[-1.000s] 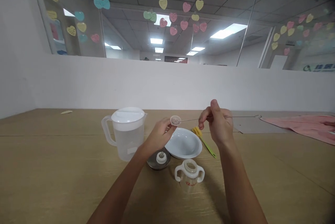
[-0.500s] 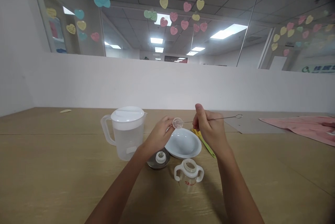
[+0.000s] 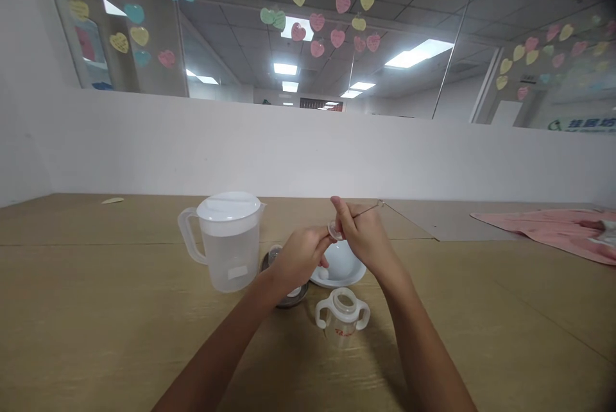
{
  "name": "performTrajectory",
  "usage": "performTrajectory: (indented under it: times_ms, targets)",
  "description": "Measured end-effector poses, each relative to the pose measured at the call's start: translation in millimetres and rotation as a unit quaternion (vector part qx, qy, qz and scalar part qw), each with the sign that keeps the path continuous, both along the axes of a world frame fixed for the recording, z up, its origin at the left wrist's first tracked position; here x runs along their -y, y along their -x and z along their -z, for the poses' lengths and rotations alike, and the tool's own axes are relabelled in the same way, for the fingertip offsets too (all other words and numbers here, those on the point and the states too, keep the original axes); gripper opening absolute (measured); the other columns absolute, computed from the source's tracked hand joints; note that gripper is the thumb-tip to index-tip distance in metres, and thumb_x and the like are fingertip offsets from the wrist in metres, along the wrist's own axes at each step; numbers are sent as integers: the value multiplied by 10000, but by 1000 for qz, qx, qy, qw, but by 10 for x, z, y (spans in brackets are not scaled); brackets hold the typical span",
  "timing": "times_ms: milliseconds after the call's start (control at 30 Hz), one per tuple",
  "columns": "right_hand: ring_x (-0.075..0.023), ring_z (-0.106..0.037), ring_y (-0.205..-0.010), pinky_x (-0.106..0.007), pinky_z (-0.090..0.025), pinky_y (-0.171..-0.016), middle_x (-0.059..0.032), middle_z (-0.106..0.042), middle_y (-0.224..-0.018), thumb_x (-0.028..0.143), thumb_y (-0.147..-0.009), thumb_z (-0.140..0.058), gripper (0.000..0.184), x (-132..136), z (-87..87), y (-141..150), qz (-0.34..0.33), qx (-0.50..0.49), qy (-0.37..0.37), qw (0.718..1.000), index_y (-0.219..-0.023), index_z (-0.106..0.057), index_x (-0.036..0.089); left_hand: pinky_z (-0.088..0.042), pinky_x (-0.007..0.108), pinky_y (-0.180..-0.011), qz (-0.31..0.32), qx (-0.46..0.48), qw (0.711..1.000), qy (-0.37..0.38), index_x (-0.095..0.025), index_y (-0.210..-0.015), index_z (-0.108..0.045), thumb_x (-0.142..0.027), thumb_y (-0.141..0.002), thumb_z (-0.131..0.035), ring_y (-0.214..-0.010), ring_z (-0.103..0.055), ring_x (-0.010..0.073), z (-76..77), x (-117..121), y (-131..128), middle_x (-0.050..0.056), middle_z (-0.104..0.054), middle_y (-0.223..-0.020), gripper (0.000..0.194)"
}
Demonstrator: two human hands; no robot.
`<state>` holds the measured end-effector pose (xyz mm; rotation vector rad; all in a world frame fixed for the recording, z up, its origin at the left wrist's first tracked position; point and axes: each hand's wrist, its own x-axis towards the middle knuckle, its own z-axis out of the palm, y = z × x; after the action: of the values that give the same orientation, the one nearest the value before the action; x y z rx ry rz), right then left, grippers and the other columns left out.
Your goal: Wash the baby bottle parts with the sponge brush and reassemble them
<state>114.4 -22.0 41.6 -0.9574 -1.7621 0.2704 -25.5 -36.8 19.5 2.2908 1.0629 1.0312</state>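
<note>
Head view: left hand (image 3: pixel 301 257) is pinching a small, light clear disc (image 3: pixel 333 230), perhaps a valve; right hand (image 3: pixel 363 235) is gripping a thin, springy wire brush (image 3: pixel 369 207) trailing toward two o'clock.

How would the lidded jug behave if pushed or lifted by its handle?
The jug looks nearly full of clear liquid, so it is probably heavy and would slide rather than tip. Its base looks broad. Lifted by the side handle, it may tilt toward the spout.
</note>
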Motion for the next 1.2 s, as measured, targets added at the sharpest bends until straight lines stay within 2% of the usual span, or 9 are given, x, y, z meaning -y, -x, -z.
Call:
performTrajectory:
  times_ms: [167, 333, 433, 533, 767, 933, 1033, 1100, 1200]
  targets:
    - [-88, -426, -428, -214, -311, -458, 24, -441, -431, 627, -851, -374, 587, 134, -86, -138, -33, 0, 3, 999, -509, -522, 172, -394, 175, -402, -20, 12, 999, 40, -161, -899, -603, -392, -913, -317, -436, -556, 109, 87, -121, 24, -13, -573, -574, 368]
    - [-81, -385, -434, -218, -289, -456, 24, -404, -450, 561, -908, -302, 573, 363, -158, -233, 9, 8, -58, 998, -497, -432, 183, -421, 177, -415, -3, 17, 998, 64, -147, -897, -601, -382, -889, -358, -503, -603, 123, 177, -259, 30, 24, -620, -684, 339]
    - [-80, -325, -418, -232, -248, -437, 31, -349, -439, 534, -920, -289, 549, 314, -126, -184, 53, 10, -103, 993, -490, -352, 199, -455, 185, -463, 12, 39, 996, 73, -145, -822, -592, -353, -879, -377, -536, -620, 123, 213, -295, 17, 28, -631, -716, 305]
    - [-84, -309, -421, -237, -234, -428, 32, -329, -441, 528, -922, -284, 534, 214, -92, -134, 54, 3, -105, 993, -495, -313, 208, -469, 193, -479, 1, 52, 996, 74, -151, -780, -581, -345, -875, -393, -537, -617, 124, 215, -285, 27, 19, -625, -690, 286]
    - [-97, -362, -426, -243, -274, -463, 17, -409, -442, 521, -917, -284, 544, 111, -13, -34, -29, 63, -29, 997, -479, -372, 210, -472, 227, -663, 1, 18, 999, -40, -174, -718, -590, -270, -883, -390, -686, -637, 141, 43, -70, 41, 12, -678, -715, 277]
    - [-93, -434, -502, -219, -309, -501, 26, -489, -538, 468, -908, -356, 431, 70, -17, -7, -80, 44, 5, 996, -596, -469, 193, -447, 225, -644, -20, 53, 996, -66, -173, -686, -592, -270, -874, -423, -670, -625, 142, -31, -27, 50, 8, -674, -699, 271]
    - [-79, -381, -487, -208, -277, -486, 56, -441, -519, 449, -862, -466, 335, 53, -33, -21, -31, 18, -44, 998, -645, -476, 193, -442, 225, -629, -32, 83, 993, -72, -166, -740, -624, -318, -880, -447, -634, -617, 140, -24, -51, 60, 9, -665, -676, 271]
    - [-70, -323, -459, -218, -242, -472, 62, -367, -470, 458, -862, -465, 408, 42, -30, -18, 8, 21, -74, 997, -558, -419, 190, -438, 223, -621, -40, 87, 992, -78, -169, -782, -642, -326, -884, -455, -614, -608, 135, -21, -53, 63, 3, -655, -652, 265]
    - [-63, -297, -438, -233, -218, -459, 48, -334, -441, 452, -896, -395, 501, 48, -21, 12, 1, 29, -93, 995, -476, -342, 185, -427, 220, -610, -49, 80, 989, -111, -174, -766, -643, -313, -891, -453, -610, -588, 129, -43, -26, 71, -3, -635, -628, 267]
